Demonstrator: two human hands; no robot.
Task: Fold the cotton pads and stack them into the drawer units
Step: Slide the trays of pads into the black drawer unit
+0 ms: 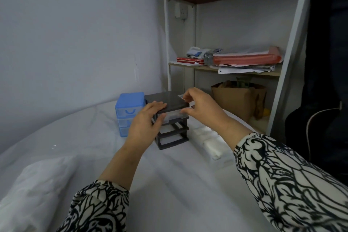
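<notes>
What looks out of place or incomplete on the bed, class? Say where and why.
The black drawer unit has only its top clear drawer fitted; the two slots beneath gape empty. The blue drawer unit beside it has all its drawers. Nothing looks spilled or broken.

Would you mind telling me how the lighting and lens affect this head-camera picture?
Head view: dim, bluish, flat light; wide-angle bending curves the bed edge and tilts the shelf frame; both hands at the black drawer unit are slightly soft.
</notes>
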